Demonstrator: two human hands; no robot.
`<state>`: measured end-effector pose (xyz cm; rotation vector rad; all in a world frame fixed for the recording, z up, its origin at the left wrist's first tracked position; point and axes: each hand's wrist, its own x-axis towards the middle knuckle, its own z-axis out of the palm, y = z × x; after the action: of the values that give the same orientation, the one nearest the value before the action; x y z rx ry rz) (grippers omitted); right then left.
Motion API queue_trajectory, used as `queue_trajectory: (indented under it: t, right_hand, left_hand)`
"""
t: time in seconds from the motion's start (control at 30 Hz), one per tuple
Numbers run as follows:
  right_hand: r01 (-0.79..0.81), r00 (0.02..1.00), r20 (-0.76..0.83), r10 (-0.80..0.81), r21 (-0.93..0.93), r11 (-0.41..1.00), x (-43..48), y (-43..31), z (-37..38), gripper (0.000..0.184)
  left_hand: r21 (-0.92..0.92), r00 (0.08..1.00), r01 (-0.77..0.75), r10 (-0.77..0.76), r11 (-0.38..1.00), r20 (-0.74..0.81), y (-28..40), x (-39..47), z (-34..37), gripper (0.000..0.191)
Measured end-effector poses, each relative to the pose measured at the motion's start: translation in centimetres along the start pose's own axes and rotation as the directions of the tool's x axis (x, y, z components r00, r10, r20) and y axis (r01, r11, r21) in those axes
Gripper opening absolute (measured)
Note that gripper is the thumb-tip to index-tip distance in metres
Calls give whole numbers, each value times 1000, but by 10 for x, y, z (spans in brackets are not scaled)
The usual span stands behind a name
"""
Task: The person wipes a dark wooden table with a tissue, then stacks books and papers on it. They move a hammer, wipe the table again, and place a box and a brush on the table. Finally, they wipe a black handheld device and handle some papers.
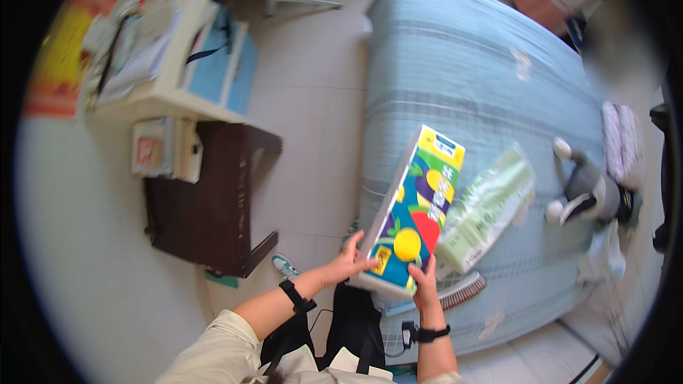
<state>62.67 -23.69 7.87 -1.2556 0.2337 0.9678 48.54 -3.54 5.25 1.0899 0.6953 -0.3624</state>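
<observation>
Both my hands hold a long pack with a colourful fruit print (419,213), tilted, over the near left edge of a bed with a blue checked cover (437,64). My left hand (347,264) grips its lower left side, thumb on the printed face. The lower right corner is in my right hand (424,282). Just right of the pack, a green plastic-wrapped pack (488,210) lies on the bed. A bed brush with brown bristles (463,292) lies beside my right hand. Each of my wrists wears a black strap.
A grey stuffed toy (592,186) lies at the bed's right side, near a folded patterned cloth (620,138). To the left stand a dark wooden stool (213,213) with books (168,149) on it and a desk (181,96) with papers. A chair base (304,0) stands beyond.
</observation>
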Motion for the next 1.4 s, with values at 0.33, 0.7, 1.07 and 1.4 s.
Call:
queue_trajectory:
  t: [0.33, 0.7, 1.07, 1.4]
  right_hand:
    - [-232, 800, 435, 414, -412, 881, -63, 39, 184, 84]
    - [27, 602, 475, 642, -816, 578, -103, 175, 360, 87]
    - [171, 508, 545, 667, -823, 542, 29, 237, 564, 71]
    - [-137, 843, 45, 535, -946, 295, 115, 267, 540, 96]
  left_hand:
    - [-226, 865, -400, 284, 888, -413, -74, -224, -74, 110]
    - [-702, 749, -648, 80, 296, -658, -160, -364, -168, 67]
    - [-642, 647, -762, 115, 83, -754, -156, -298, -370, 60]
    - [-759, 730, -584, -223, 290, -647, -140, -236, -443, 80]
